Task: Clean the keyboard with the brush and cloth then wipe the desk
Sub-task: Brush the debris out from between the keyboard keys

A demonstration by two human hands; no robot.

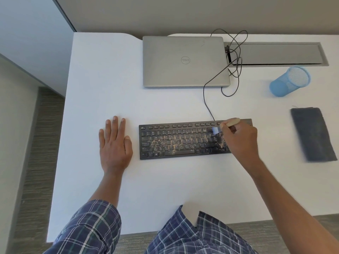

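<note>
Our right hand [240, 139] grips the brush [222, 126] on the crumb-strewn keyboard [183, 142] at mid-desk; left hand [114, 143] lies flat, fingers released. We'd sweep short strokes one way, off the edge.

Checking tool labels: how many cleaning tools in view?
2. The brush is in the right hand over the keyboard's right end; the cloth lies on the desk, right of it.

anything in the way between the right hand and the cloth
Nothing visible does. The right hand grips the brush over the right end of the keyboard; the cloth lies to its right, with only bare desk between. The blue mesh cup sits farther back, off that line.
</note>
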